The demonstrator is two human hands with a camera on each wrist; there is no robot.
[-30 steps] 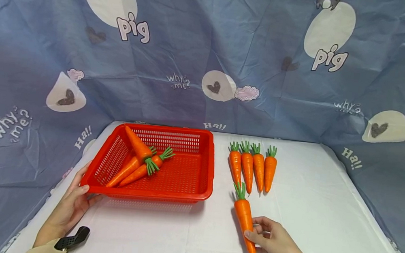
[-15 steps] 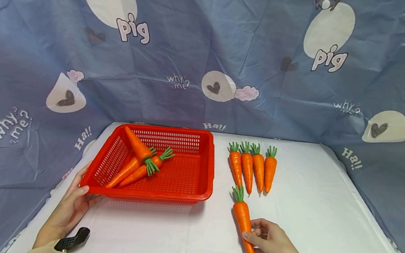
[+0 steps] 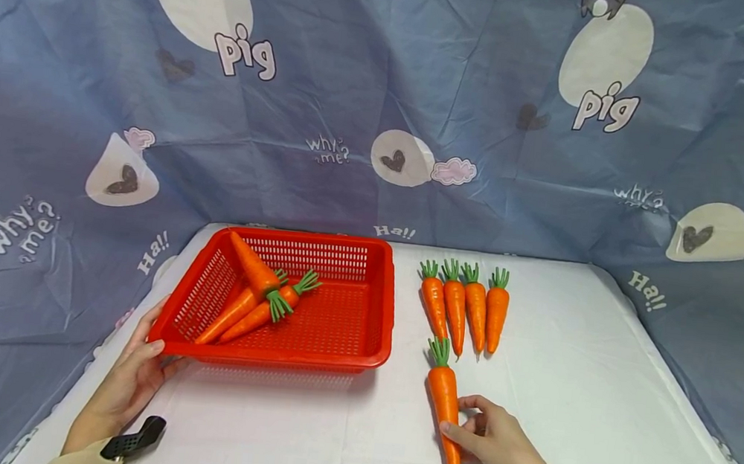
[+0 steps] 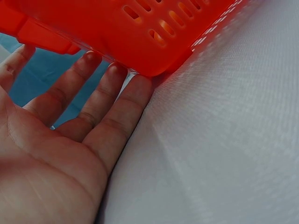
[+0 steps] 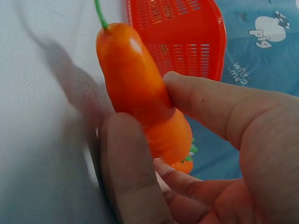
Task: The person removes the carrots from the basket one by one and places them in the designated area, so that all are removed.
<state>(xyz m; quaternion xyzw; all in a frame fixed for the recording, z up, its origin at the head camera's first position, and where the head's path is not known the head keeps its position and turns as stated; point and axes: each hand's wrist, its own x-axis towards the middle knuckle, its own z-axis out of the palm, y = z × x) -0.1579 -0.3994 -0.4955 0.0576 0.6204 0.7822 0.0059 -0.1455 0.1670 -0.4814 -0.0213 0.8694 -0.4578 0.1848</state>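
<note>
My right hand [image 3: 493, 438] pinches an orange carrot [image 3: 442, 392] between thumb and fingers near its tapered lower half. The carrot slants over the white cloth, its green top pointing away from me; in the right wrist view the carrot [image 5: 135, 74] has its thin green tip uppermost. At the near left corner of a red plastic basket [image 3: 306, 360], my left hand [image 3: 129, 380] touches the rim with its thumb. The left wrist view shows straight fingers [image 4: 117, 112] with their tips against the basket's underside. Three carrots [image 3: 254, 265] lie crossed in the basket's left half.
Several carrots [image 3: 454, 303] lie side by side right of the basket, green tops toward the back. A white cloth [image 3: 600, 373] covers the table. Blue printed fabric [image 3: 387, 76] hangs behind and along the sides. A black strap [image 3: 133, 440] is on the left wrist.
My right hand has shifted slightly left with the carrot, whose tapered end has swung a little left. The left hand, basket and other carrots have stayed in place.
</note>
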